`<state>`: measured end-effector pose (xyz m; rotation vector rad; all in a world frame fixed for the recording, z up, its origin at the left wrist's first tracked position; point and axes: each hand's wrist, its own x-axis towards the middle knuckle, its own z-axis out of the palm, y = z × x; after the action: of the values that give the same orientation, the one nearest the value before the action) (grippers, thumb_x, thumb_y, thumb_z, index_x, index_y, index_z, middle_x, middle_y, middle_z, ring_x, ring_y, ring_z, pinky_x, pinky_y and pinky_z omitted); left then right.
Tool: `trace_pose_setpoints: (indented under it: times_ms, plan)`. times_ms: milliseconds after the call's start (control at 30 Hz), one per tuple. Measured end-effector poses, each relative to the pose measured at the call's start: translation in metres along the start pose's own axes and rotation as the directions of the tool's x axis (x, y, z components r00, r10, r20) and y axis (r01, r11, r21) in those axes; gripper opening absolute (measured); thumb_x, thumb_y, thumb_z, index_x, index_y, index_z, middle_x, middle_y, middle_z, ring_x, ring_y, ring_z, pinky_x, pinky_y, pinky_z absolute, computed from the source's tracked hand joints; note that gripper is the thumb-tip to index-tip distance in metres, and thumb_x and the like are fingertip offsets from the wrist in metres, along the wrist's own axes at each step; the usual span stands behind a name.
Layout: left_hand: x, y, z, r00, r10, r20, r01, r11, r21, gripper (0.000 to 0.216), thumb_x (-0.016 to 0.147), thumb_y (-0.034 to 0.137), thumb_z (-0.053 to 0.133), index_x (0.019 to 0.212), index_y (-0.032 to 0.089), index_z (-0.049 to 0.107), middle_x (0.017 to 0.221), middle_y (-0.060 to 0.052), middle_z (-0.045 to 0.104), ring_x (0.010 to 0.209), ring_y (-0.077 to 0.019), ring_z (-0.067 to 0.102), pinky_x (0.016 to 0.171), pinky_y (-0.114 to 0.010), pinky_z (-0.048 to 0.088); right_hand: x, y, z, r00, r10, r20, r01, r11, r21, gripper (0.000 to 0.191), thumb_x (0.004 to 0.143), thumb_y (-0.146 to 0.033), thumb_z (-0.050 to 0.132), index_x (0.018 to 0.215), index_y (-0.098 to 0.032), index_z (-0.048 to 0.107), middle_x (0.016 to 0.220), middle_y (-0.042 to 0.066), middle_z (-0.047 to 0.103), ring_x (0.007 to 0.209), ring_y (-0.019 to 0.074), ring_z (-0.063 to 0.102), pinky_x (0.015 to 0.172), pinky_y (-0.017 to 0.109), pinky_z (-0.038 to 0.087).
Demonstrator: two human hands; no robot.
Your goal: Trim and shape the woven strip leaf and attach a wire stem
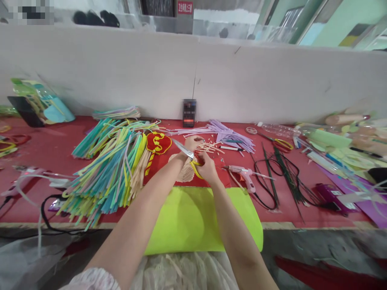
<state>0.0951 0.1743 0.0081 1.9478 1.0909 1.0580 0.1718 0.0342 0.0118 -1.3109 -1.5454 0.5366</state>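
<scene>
My right hand [207, 167] is closed round the yellow handles of a pair of scissors [185, 151], whose blades point up and left across my left wrist. Beyond the blades, my left hand [193, 141] reaches out over the work area with its fingers partly stretched; I see nothing held in them. Beside it are short cut pieces of beige pipe cleaner [210, 148]. Partly covered by my left forearm lies a beige fan-shaped piece of ribbed rows [186, 175] on a red sheet [222, 179]. A red piece with yellow swirls and a striped stem [159, 143] lies to the left.
A big heap of coloured pipe cleaners [105, 169] spreads on the left, lilac ones [234, 135] at the back. A pink glue gun [246, 175], its cable and dark green stems [287, 177] lie right. A yellow-green cushion [187, 221] is under my forearms. A white partition [136, 72] stands behind.
</scene>
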Motion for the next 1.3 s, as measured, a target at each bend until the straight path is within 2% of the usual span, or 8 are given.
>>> trace_pose_setpoints:
  times_ms: [100,167,500,600,700,800,1000,1300]
  plan:
    - [0.0,0.002,-0.005,1.0,-0.006,-0.024,0.005,0.999,-0.037,0.015,0.074,0.024,0.063,0.084,0.014,0.068,0.086,-0.006,0.069,0.082,-0.0151,0.062,0.08,-0.028,0.047,-0.005,-0.008,0.005,0.995,-0.011,0.099,0.022,0.994,-0.109,0.019,0.063,-0.021,0.058,0.08,-0.022,0.053,0.069,-0.002,0.055,0.061,0.0149,0.046,0.058,0.025,0.033]
    - [-0.001,0.001,-0.009,0.999,-0.011,-0.033,0.008,0.998,-0.065,0.013,0.071,0.021,0.064,0.082,0.014,0.068,0.082,-0.006,0.07,0.079,-0.0148,0.063,0.077,-0.027,0.047,-0.008,-0.014,0.009,0.993,-0.014,0.121,0.024,0.996,-0.083,0.021,0.061,-0.019,0.06,0.08,-0.023,0.055,0.069,-0.002,0.055,0.061,0.0146,0.046,0.058,0.024,0.032]
    - [0.005,-0.011,-0.014,1.0,-0.016,-0.013,0.016,1.0,0.014,0.013,0.072,0.021,0.06,0.081,0.016,0.067,0.082,-0.004,0.07,0.08,-0.0143,0.064,0.076,-0.025,0.047,-0.013,-0.025,0.017,0.987,0.162,-0.013,-0.154,0.955,0.255,0.019,0.056,-0.019,0.068,0.071,-0.022,0.056,0.059,-0.005,0.053,0.056,0.0122,0.043,0.053,0.022,0.034]
    - [0.011,-0.015,-0.019,1.0,0.015,0.002,-0.015,0.998,0.057,0.012,0.071,0.019,0.06,0.08,0.015,0.066,0.081,-0.004,0.069,0.079,-0.0145,0.063,0.076,-0.025,0.047,-0.01,-0.018,0.013,0.96,0.275,-0.046,-0.236,0.888,0.394,0.02,0.059,-0.024,0.068,0.071,-0.021,0.051,0.058,-0.006,0.053,0.049,0.009,0.044,0.045,0.019,0.035]
    - [0.015,-0.018,-0.026,0.998,0.048,0.033,-0.05,0.995,0.085,0.011,0.07,0.019,0.059,0.078,0.015,0.065,0.08,-0.003,0.068,0.077,-0.0139,0.061,0.075,-0.025,0.046,-0.005,-0.008,0.004,0.915,0.4,0.051,-0.356,0.743,0.566,0.027,0.066,-0.036,0.065,0.074,-0.022,0.043,0.056,-0.007,0.056,0.033,0.0063,0.037,0.031,0.019,0.027]
    - [0.019,-0.019,-0.032,0.995,0.071,0.066,-0.078,0.99,0.12,0.011,0.071,0.019,0.056,0.077,0.015,0.064,0.078,-0.002,0.066,0.075,-0.0135,0.059,0.073,-0.025,0.045,-0.003,0.003,-0.004,0.864,0.488,0.124,-0.45,0.637,0.626,0.036,0.066,-0.042,0.066,0.078,-0.024,0.037,0.055,-0.006,0.06,0.025,0.0078,0.038,0.024,0.019,0.023]
    - [0.022,-0.016,-0.038,0.988,0.078,0.133,-0.103,0.976,0.191,0.015,0.071,0.021,0.052,0.075,0.016,0.065,0.073,-0.002,0.065,0.071,-0.0149,0.058,0.07,-0.026,0.043,-0.002,0.01,-0.008,0.786,0.595,0.169,-0.548,0.543,0.637,0.041,0.065,-0.038,0.07,0.078,-0.023,0.035,0.053,-0.004,0.062,0.026,0.0103,0.045,0.025,0.021,0.037]
    - [0.021,-0.014,-0.038,0.97,-0.002,0.245,-0.066,0.96,0.272,0.022,0.075,0.029,0.054,0.071,0.015,0.07,0.066,-0.004,0.067,0.065,-0.0164,0.059,0.067,-0.027,0.044,-0.002,0.01,-0.007,0.76,0.612,0.218,-0.591,0.511,0.625,0.034,0.07,-0.034,0.068,0.081,-0.023,0.037,0.056,-0.004,0.062,0.029,0.0112,0.049,0.026,0.022,0.041]
